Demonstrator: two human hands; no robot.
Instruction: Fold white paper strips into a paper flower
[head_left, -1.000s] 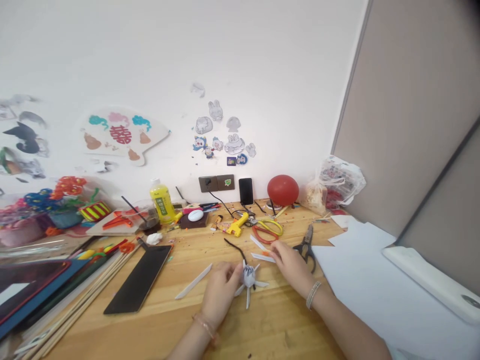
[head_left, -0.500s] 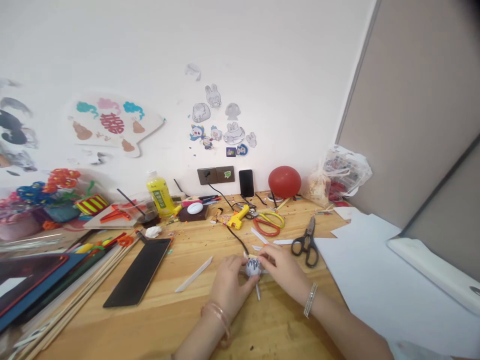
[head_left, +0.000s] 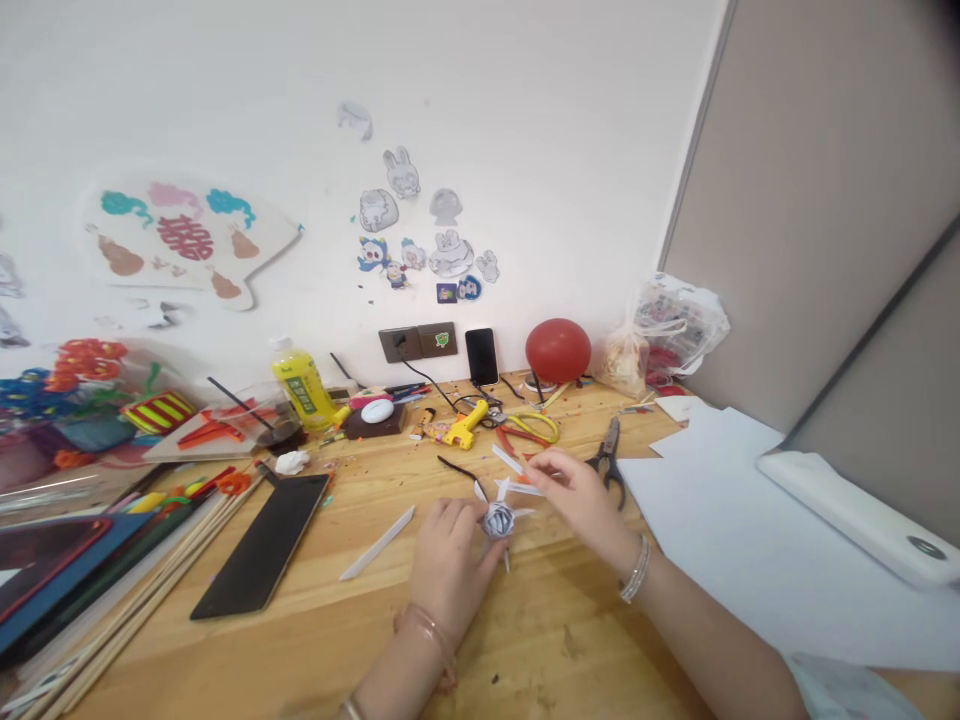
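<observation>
My left hand [head_left: 454, 545] pinches a small ball woven from white and grey paper strips [head_left: 498, 520] between thumb and fingers, just above the wooden table. Loose paper ends stick out around the ball. To its upper right is my right hand [head_left: 571, 495], fingers drawn together beside white paper strips [head_left: 508, 460] on the table. Whether a strip is between its fingertips is hidden. Partly behind that hand lie black-handled scissors [head_left: 611, 465]. Another white paper strip [head_left: 377, 543] lies left of my left hand.
A yellow glue gun [head_left: 466, 425] and red-and-yellow-handled scissors [head_left: 532, 432] lie further back. A black tablet-like slab [head_left: 262, 545] is on the left, white paper sheets [head_left: 750, 540] on the right. A yellow bottle [head_left: 306, 388] and red balloon [head_left: 558, 350] stand near the wall.
My right hand has left the paper ball and moved up and right to the strips. My left hand still holds the ball, whose woven face now shows more. The view has shifted slightly right.
</observation>
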